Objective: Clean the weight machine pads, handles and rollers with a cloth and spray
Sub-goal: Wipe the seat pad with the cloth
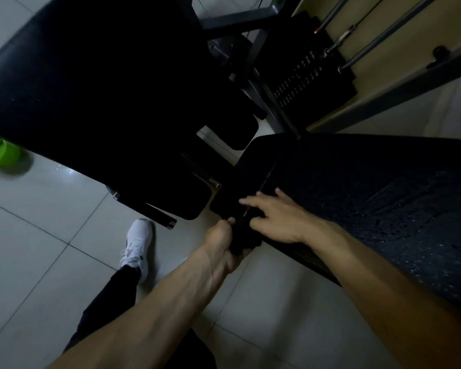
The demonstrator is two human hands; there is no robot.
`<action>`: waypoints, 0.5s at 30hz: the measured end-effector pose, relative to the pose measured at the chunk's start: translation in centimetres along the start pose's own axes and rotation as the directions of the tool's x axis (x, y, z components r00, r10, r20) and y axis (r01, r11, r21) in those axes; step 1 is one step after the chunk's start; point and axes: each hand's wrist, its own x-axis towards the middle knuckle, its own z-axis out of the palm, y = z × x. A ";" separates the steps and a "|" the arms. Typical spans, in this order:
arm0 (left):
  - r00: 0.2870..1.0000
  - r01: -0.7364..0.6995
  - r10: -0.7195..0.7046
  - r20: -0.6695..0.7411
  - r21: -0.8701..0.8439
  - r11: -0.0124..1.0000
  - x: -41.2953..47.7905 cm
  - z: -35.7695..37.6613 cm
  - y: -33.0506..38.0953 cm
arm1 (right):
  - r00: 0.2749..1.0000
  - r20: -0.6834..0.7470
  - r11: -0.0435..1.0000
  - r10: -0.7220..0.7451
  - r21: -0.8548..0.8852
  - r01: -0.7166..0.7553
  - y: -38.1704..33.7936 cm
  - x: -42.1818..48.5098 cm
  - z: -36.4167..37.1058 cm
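While the left hand (220, 235) holds the dark cloth (244, 242) bunched in curled fingers at the near end of the wet pad (383, 209), the right hand (274, 219) rests spread-fingered beside it, the pad's length running away rightward.
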 end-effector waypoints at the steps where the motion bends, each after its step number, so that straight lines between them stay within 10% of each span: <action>1: 1.000 0.001 -0.001 0.029 -0.004 1.000 -0.5 -0.1 0.5 | 0.998 0.027 0.992 -0.049 0.121 0.045 -0.1 -0.4 0.0; 8: 0.972 -0.059 0.063 0.227 -0.025 0.998 -3.1 1.5 4.3 | 0.943 -0.324 0.876 -0.070 0.433 0.214 -0.4 1.1 0.7; 11: 0.977 -0.206 0.199 0.081 0.083 0.975 -1.7 0.7 4.6 | 0.917 -0.386 0.941 -0.103 0.259 0.215 -0.2 2.7 0.1; 15: 0.916 -0.373 0.400 0.024 0.416 0.829 1.5 -1.4 4.4 | 0.964 -0.053 0.885 -0.260 -0.413 0.216 0.1 4.4 0.2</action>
